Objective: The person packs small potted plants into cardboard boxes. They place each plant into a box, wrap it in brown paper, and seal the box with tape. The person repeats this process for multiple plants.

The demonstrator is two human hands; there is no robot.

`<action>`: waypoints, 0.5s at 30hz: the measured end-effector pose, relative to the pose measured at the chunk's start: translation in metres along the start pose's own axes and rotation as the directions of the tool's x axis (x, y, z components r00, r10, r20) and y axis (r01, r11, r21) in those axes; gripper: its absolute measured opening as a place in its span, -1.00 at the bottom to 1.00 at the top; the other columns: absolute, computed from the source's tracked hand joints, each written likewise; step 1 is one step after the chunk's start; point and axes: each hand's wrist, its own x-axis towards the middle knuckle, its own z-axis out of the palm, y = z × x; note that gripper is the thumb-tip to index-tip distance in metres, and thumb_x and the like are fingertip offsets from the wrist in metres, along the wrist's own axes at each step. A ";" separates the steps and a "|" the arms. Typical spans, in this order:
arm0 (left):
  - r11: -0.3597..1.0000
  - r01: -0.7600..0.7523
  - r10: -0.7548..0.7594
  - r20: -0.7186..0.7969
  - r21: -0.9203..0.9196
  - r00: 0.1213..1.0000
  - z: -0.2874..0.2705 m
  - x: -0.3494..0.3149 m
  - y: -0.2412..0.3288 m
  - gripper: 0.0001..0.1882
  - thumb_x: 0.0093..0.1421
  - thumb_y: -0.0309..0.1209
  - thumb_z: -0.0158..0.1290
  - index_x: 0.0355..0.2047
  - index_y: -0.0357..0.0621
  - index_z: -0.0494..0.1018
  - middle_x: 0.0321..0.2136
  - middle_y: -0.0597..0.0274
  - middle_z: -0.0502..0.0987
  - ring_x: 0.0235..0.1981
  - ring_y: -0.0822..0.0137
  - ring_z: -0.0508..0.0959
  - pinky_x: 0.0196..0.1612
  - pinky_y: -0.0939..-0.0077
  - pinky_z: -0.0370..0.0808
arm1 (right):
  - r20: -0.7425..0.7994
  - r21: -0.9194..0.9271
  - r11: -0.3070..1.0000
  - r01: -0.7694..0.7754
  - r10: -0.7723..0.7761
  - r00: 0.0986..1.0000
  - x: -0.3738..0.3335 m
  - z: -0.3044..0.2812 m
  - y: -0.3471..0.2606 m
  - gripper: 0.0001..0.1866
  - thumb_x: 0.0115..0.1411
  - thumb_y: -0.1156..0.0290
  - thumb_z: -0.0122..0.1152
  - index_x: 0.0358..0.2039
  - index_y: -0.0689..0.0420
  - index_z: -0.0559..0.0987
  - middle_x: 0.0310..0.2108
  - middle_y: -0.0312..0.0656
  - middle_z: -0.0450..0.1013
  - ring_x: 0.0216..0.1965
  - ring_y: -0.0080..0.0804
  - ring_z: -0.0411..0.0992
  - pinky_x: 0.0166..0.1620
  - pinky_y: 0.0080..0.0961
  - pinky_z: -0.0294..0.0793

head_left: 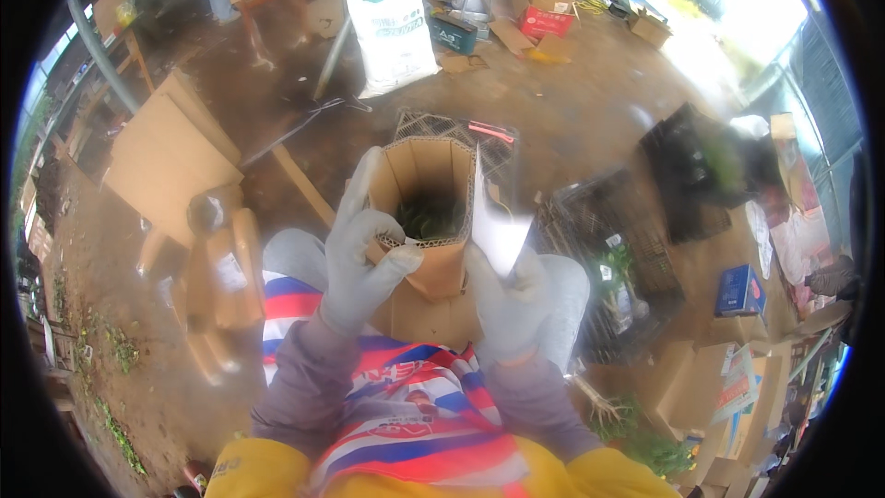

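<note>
An upright, many-sided cardboard box (437, 272) stands open-topped between my knees, with green leaves (431, 221) deep in its shadowed inside. My left hand (355, 272), in a grey-white glove, grips the box's left wall; the fingers reach up its side and the thumb side lies at the near rim. Along the right wall, my gloved right hand (512, 300) holds a white sheet (502, 231) that looks like paper. That hand is somewhat blurred, and part of its grip is hidden.
Beyond the box lies a black plastic crate (502, 161) with a red-handled tool (491, 132). More dark crates (590, 221) with plants stand at right. Folded cardboard (166, 171) and tall cartons (221, 267) are at left. A white sack (392, 37) stands ahead near a metal pole (343, 37).
</note>
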 end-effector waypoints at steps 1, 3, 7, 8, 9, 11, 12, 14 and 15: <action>1.000 0.001 -0.001 -0.006 -0.019 1.000 0.000 0.000 0.001 -0.66 0.07 -0.22 0.31 -0.43 -0.25 0.48 0.40 -0.34 0.07 0.44 -0.18 0.10 0.40 0.11 0.04 | 0.024 -0.089 0.995 0.054 -0.052 0.998 0.002 -0.001 0.001 -0.74 0.08 0.48 0.36 -0.17 0.17 0.69 -0.30 -0.16 0.64 -0.34 -0.33 0.60 -0.27 -0.44 0.55; 0.999 0.010 -0.010 -0.010 -0.042 1.000 -0.001 -0.001 0.002 -0.65 0.07 -0.21 0.32 -0.43 -0.24 0.49 0.40 -0.33 0.07 0.44 -0.19 0.09 0.40 0.10 0.03 | 0.034 -0.178 0.972 0.152 -0.149 0.988 0.006 0.001 0.004 -0.72 0.03 0.48 0.35 -0.18 0.16 0.70 -0.29 -0.15 0.64 -0.34 -0.26 0.60 -0.27 -0.40 0.56; 0.990 0.096 -0.096 0.005 -0.098 0.995 0.000 -0.006 0.008 -0.64 0.02 -0.20 0.38 -0.44 -0.20 0.48 0.40 -0.33 0.08 0.44 -0.20 0.08 0.40 0.09 0.04 | -0.029 -0.258 0.894 0.366 -0.386 0.922 0.009 0.002 0.010 -0.68 0.00 0.44 0.28 -0.17 0.11 0.70 -0.29 -0.16 0.63 -0.34 -0.20 0.57 -0.27 -0.35 0.54; 0.989 0.108 -0.107 0.022 -0.103 0.994 -0.001 -0.007 0.009 -0.63 0.01 -0.21 0.39 -0.45 -0.19 0.47 0.40 -0.33 0.09 0.44 -0.20 0.09 0.40 0.09 0.05 | -0.048 -0.296 0.853 0.430 -0.463 0.885 0.009 0.001 0.010 -0.67 0.00 0.43 0.25 -0.17 0.10 0.70 -0.30 -0.17 0.62 -0.34 -0.21 0.56 -0.27 -0.34 0.53; 0.991 0.112 -0.110 0.026 -0.072 0.994 -0.001 -0.007 0.010 -0.62 -0.01 -0.21 0.41 -0.46 -0.18 0.45 0.40 -0.32 0.09 0.44 -0.20 0.09 0.39 0.09 0.06 | -0.047 -0.337 0.837 0.432 -0.473 0.880 0.009 0.000 0.009 -0.67 0.02 0.41 0.22 -0.16 0.09 0.69 -0.31 -0.19 0.60 -0.34 -0.21 0.55 -0.27 -0.33 0.51; 0.995 0.101 -0.101 0.047 0.002 0.994 -0.001 -0.007 0.011 -0.60 -0.05 -0.23 0.43 -0.47 -0.15 0.43 0.39 -0.32 0.10 0.43 -0.20 0.11 0.39 0.09 0.07 | -0.032 -0.420 0.805 0.418 -0.474 0.880 0.008 -0.004 0.006 -0.67 0.06 0.38 0.17 -0.14 0.06 0.69 -0.34 -0.23 0.57 -0.34 -0.22 0.52 -0.27 -0.31 0.47; 0.995 0.099 -0.100 0.054 0.025 0.994 0.000 -0.007 0.012 -0.59 -0.07 -0.23 0.45 -0.48 -0.14 0.42 0.39 -0.32 0.10 0.43 -0.21 0.12 0.39 0.08 0.08 | -0.031 -0.403 0.816 0.414 -0.465 0.885 0.008 -0.007 0.005 -0.66 0.06 0.36 0.17 -0.13 0.04 0.69 -0.36 -0.23 0.55 -0.35 -0.22 0.50 -0.27 -0.29 0.46; 0.996 0.091 -0.092 0.052 0.006 0.994 0.002 -0.008 0.012 -0.58 -0.09 -0.24 0.45 -0.48 -0.13 0.40 0.38 -0.34 0.11 0.42 -0.21 0.12 0.39 0.08 0.08 | -0.019 -0.362 0.843 0.397 -0.433 0.901 0.008 -0.011 0.001 -0.65 0.06 0.32 0.16 -0.12 0.00 0.69 -0.39 -0.25 0.50 -0.36 -0.23 0.47 -0.28 -0.26 0.43; 0.995 0.097 -0.098 0.043 0.017 0.994 0.004 -0.009 0.013 -0.57 -0.10 -0.24 0.46 -0.48 -0.12 0.40 0.38 -0.35 0.11 0.42 -0.21 0.13 0.39 0.08 0.08 | 0.013 -0.391 0.822 0.414 -0.444 0.896 0.009 -0.014 -0.001 -0.64 0.04 0.32 0.19 -0.11 -0.01 0.69 -0.40 -0.24 0.50 -0.36 -0.23 0.47 -0.28 -0.27 0.44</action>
